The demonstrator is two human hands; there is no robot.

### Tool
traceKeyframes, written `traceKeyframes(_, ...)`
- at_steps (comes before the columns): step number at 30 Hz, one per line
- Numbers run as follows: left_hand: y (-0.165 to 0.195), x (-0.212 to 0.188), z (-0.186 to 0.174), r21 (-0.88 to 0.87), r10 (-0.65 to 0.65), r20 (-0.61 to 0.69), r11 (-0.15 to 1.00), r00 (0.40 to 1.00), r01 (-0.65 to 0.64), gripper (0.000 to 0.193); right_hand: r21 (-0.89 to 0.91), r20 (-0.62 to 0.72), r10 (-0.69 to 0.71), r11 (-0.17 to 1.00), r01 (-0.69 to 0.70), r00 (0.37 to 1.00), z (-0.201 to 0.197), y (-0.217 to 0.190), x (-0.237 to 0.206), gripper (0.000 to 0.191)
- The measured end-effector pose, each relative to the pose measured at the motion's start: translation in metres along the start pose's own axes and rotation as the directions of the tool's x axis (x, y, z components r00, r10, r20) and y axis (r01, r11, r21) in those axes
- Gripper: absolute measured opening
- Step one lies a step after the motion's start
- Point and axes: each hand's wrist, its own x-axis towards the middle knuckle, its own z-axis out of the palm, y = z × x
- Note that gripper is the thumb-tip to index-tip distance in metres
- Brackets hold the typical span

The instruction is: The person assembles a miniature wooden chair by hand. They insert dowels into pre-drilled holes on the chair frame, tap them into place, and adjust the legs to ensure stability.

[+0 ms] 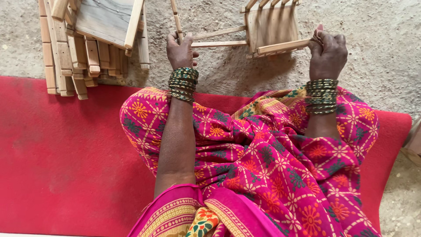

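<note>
A small pale wooden frame [272, 26], built of thin slats and rails, rests on the rough concrete floor in front of my crossed legs. My left hand [180, 50] is closed around an upright wooden slat [176, 19] at the frame's left end, where two horizontal rails meet it. My right hand [327, 52] grips the end of a rail at the frame's right side. Both wrists carry stacks of green and gold bangles. I sit in pink patterned cloth.
A pile of similar wooden frames and slats [83, 44] lies on the floor at the upper left. A red mat [57, 153] covers the ground under and left of me. Another wooden piece [414, 142] shows at the right edge.
</note>
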Motion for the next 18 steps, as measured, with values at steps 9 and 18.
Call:
traceKeyframes(9, 0.002, -0.004, 0.002, -0.005, 0.021, -0.005, 1.000, 1.000, -0.021, 0.033, -0.474, 0.016, -0.221, 0.857, 0.202, 0.975, 0.002, 0.013, 0.009, 0.015)
traceKeyframes(18, -0.003, -0.001, 0.004, 0.006, 0.019, -0.044, 1.000, 0.999, -0.019, 0.030, -0.257, 0.021, -0.583, 0.782, 0.568, 0.812, 0.022, -0.097, -0.047, 0.026)
